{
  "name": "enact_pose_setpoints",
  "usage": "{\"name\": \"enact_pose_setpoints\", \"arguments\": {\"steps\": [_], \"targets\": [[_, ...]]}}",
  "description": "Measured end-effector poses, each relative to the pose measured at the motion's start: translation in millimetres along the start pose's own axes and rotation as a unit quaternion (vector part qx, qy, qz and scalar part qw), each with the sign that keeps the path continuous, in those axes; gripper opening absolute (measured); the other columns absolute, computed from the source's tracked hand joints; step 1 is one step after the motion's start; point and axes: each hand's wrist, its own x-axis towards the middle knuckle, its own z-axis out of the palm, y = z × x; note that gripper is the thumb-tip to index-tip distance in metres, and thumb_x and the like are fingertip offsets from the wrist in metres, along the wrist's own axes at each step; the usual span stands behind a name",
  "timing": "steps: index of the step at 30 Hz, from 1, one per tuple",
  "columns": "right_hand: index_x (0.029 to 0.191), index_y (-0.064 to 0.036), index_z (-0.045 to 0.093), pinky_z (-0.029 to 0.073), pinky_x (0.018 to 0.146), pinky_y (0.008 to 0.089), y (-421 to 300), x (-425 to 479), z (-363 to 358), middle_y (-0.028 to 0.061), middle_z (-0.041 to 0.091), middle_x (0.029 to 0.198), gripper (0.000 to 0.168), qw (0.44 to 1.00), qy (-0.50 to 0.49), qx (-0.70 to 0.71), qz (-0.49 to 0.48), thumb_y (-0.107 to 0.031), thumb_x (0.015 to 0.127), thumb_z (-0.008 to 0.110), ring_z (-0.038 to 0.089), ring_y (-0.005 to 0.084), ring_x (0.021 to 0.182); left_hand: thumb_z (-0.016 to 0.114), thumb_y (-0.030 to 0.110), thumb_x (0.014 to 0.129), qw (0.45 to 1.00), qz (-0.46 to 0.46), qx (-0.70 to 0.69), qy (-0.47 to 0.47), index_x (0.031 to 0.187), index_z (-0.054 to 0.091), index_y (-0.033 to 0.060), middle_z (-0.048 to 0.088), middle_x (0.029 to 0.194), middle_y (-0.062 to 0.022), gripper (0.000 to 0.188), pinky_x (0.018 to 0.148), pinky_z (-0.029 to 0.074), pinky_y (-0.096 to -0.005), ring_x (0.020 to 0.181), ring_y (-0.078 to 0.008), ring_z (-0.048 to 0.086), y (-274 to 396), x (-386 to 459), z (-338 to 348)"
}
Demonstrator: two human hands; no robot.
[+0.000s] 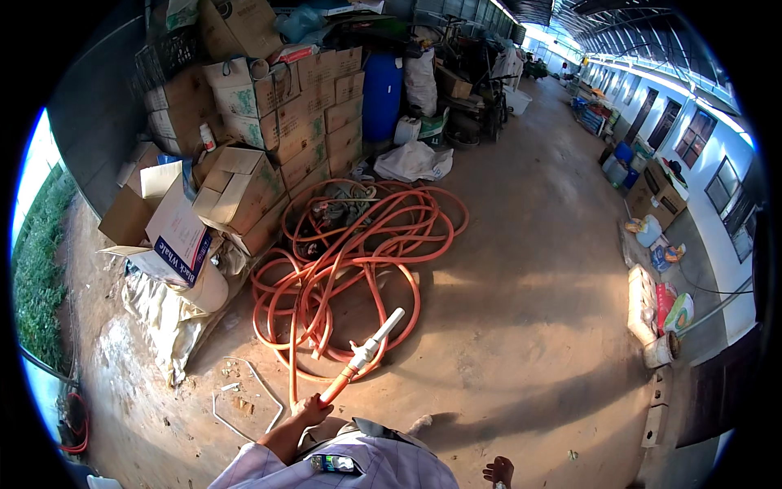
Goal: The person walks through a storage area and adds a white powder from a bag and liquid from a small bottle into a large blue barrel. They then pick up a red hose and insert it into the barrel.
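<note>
My left hand [313,411] is closed around an orange hose [336,386] just behind its end. That end carries a white plastic valve fitting [365,352] with a straight white pipe [389,324] pointing up and away to the right. Beyond it, the rest of the hose lies in a large tangle of loops [366,260] on the floor, and one length runs from the pile down to my left hand. My right hand [499,470] hangs low at the bottom right, away from the hose, with nothing seen in it and its fingers apart.
Stacked cardboard boxes [299,122] and a blue barrel [382,96] stand behind the hose. An open carton [177,226] sits at the left above a crumpled sheet [162,318]. A bent white strip [269,391] lies near my left hand. Bags and containers line the right wall.
</note>
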Motion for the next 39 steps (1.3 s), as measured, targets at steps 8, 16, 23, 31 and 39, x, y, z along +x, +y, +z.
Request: {"name": "enact_pose_setpoints", "arguments": {"steps": [8, 16, 23, 31, 39], "targets": [[0.110, -0.005, 0.058, 0.053, 0.046, 0.0407, 211.5, -193.2, 42.8, 0.0163, 0.065, 0.081, 0.029, 0.996, -0.071, 0.052, -0.014, -0.014, 0.084, 0.067, 0.065, 0.0284, 0.061, 0.063, 0.059, 0.073, 1.000, -0.010, -0.012, 0.009, 0.105, 0.062, 0.0128, 0.067, 0.098, -0.0118, 0.057, 0.087, 0.048, -0.0444, 0.097, -0.0304, 0.064, -201.9, -14.4, -18.5], [0.117, -0.005, 0.047, 0.045, 0.036, 0.0348, 296.5, -305.3, 111.4, 0.0152, 0.060, 0.074, 0.026, 0.992, 0.091, 0.084, 0.004, -0.019, 0.095, 0.048, 0.058, 0.0240, 0.045, 0.062, 0.061, 0.072, 0.996, 0.080, 0.039, 0.010, 0.102, 0.065, 0.0150, 0.069, 0.097, -0.0082, 0.055, 0.085, 0.048, -0.0439, 0.094, -0.0264, 0.065, -308.4, -36.0, -56.8], [0.117, -0.007, 0.049, 0.041, 0.039, 0.0287, 386.9, -464.1, 199.5, 0.0103, 0.059, 0.076, 0.028, 0.979, 0.142, 0.140, -0.045, -0.026, 0.096, 0.050, 0.056, 0.0179, 0.049, 0.066, 0.060, 0.072, 0.962, 0.251, 0.108, 0.000, 0.094, 0.067, 0.0140, 0.069, 0.090, -0.0087, 0.052, 0.076, 0.052, -0.0404, 0.086, -0.0274, 0.066, -376.5, -86.8, -48.9], [0.132, -0.017, 0.044, 0.054, 0.071, 0.0499, 703.4, -801.7, 314.1, 0.0146, 0.061, 0.102, 0.044, 0.819, 0.331, 0.411, 0.225, -0.028, 0.091, 0.057, 0.062, 0.0295, 0.084, 0.062, 0.059, 0.075, 0.806, 0.464, 0.358, -0.087, 0.090, 0.067, 0.0164, 0.069, 0.090, -0.0063, 0.045, 0.083, 0.042, -0.0471, 0.093, -0.0263, 0.063, -426.8, -171.9, -86.8], [0.132, -0.011, 0.044, 0.053, 0.065, 0.0452, 858.5, -977.7, 559.3, 0.0144, 0.062, 0.100, 0.044, 0.779, 0.354, 0.451, 0.255, -0.025, 0.091, 0.056, 0.061, 0.0285, 0.076, 0.062, 0.044, 0.078, 0.702, 0.551, 0.444, -0.077, 0.094, 0.067, 0.0172, 0.068, 0.093, -0.0048, 0.032, 0.085, 0.041, -0.0492, 0.096, -0.0259, 0.062, -548.0, -212.0, -155.4]]}}
